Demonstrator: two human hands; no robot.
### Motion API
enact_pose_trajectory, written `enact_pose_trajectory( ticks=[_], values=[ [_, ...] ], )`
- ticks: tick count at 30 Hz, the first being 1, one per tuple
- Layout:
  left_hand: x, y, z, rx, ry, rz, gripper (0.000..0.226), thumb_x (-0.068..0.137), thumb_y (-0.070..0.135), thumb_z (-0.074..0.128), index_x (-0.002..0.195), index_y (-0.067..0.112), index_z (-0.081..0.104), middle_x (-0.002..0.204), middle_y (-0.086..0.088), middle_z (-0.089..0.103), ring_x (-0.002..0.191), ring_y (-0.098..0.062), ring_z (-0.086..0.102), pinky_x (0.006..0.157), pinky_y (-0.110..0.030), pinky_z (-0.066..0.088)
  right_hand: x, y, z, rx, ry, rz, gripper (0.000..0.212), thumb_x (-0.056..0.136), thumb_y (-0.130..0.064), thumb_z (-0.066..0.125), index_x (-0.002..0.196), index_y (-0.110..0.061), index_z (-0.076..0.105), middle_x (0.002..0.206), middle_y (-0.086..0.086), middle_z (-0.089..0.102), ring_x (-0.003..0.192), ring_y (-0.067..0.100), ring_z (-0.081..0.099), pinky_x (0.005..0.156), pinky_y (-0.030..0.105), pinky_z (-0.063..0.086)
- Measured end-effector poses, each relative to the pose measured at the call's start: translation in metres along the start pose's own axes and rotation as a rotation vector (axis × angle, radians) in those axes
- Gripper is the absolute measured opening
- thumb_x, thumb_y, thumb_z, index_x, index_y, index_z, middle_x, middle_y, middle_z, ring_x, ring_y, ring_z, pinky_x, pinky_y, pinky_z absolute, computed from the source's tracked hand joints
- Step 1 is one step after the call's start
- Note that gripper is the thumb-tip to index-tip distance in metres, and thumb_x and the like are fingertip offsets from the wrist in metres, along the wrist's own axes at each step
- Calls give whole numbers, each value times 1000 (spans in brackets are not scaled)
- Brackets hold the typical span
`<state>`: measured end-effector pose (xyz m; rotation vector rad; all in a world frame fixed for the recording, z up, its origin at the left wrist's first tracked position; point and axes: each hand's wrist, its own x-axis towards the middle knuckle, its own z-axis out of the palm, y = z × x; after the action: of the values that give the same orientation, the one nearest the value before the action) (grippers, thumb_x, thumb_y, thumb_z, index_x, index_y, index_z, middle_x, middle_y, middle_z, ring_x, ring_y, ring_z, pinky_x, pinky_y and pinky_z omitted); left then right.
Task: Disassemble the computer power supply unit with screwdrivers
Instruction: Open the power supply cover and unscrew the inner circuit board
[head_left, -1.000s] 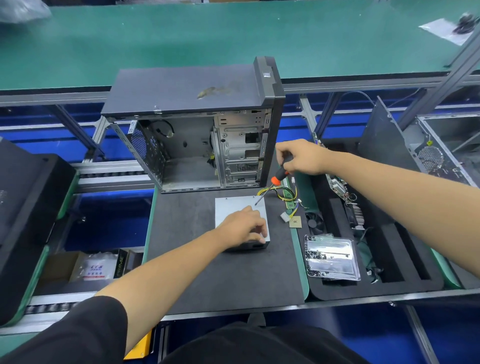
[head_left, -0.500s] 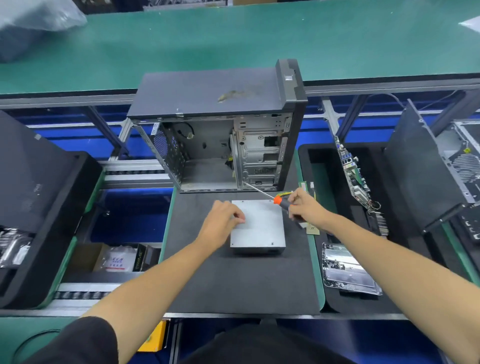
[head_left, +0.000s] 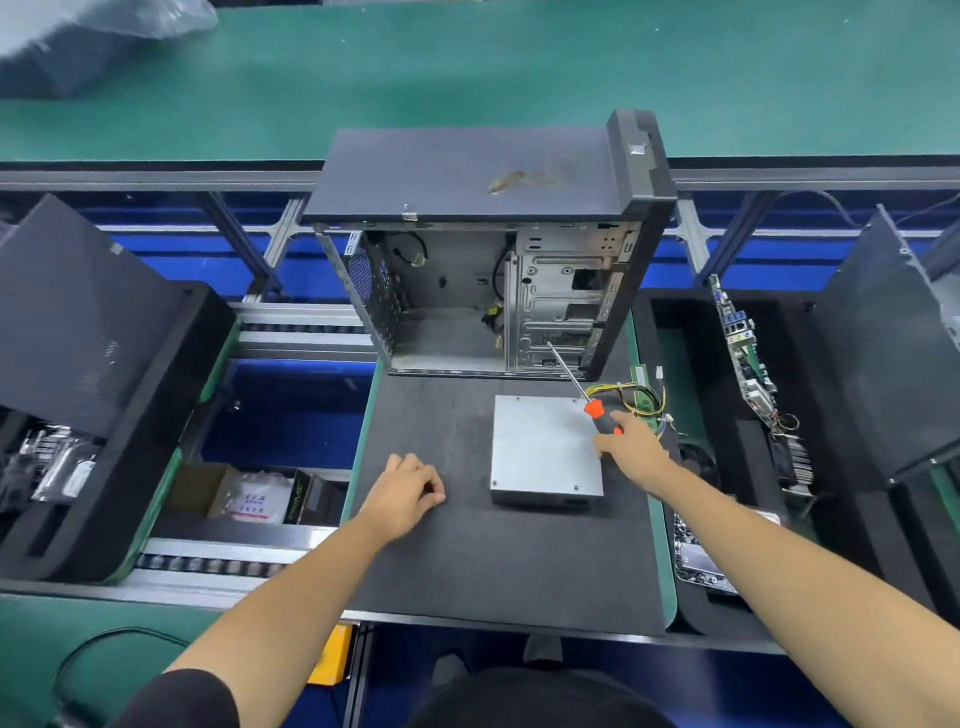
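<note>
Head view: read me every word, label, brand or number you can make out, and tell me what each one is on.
"PRIME": the dark box in the bin left of the mat, lettering running up its side.
White bag beside it: blue and red print, too blurred to read.
Sticker on the computer case front panel: too small to read.
Power supply unit: no text visible on its top.

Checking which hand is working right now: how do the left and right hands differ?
The right hand grips the screwdriver; the left hand holds nothing. The right hand is at the power supply unit's right edge; the left hand is over the black mat, apart from the unit. Both are bare.
</note>
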<state>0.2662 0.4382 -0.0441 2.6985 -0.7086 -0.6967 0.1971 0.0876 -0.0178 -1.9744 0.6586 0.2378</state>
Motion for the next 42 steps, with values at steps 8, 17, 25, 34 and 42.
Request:
enact_pose_trajectory(
  ticks=[8, 17, 25, 34, 42],
  values=[
    [6, -5, -6, 40, -71, -32, 19, 103, 44, 53, 104, 34, 69, 111, 8, 52, 113, -19, 39, 101, -34, 30, 1, 6, 1, 111, 111, 111, 23, 86, 4, 62, 87, -10, 43, 77, 13, 47, 67, 23, 45, 49, 22, 43],
    [57, 87, -1, -925, 233, -215, 33, 109, 7, 43, 139, 2, 53, 139, -15, 55, 127, -23, 55, 116, -40, 39, 1, 13, 26, 88, 260, 164, 38, 88, -2, 61, 76, -17, 28, 69, -1, 33, 63, 16, 25, 57, 33, 19],
    [76, 109, 30, -1449, 251, -454, 30, 109, 28, 47, 133, 17, 62, 130, -7, 69, 118, -26, 65, 105, -47, 51, 8, 19, 42, 110, 366, 224, 32, 89, -12, 61, 76, -17, 31, 66, 0, 42, 60, 18, 30, 54, 34, 24],
    [74, 115, 21, -1540, 134, -468, 45, 97, 57, 49, 124, 22, 58, 121, -8, 72, 98, -23, 71, 76, -36, 58, 5, 16, 33, 111, 332, 179, 32, 87, -16, 56, 73, -19, 28, 63, -2, 38, 61, 19, 28, 57, 36, 23],
    [67, 113, 0, -1620, 98, -388, 80, 79, 70, 64, 138, 17, 54, 145, -15, 53, 132, -35, 55, 112, -59, 42, -4, -1, 14, 99, 372, 85, 34, 85, -16, 60, 69, -19, 30, 62, -3, 42, 58, 18, 29, 53, 34, 21]
  ],
)
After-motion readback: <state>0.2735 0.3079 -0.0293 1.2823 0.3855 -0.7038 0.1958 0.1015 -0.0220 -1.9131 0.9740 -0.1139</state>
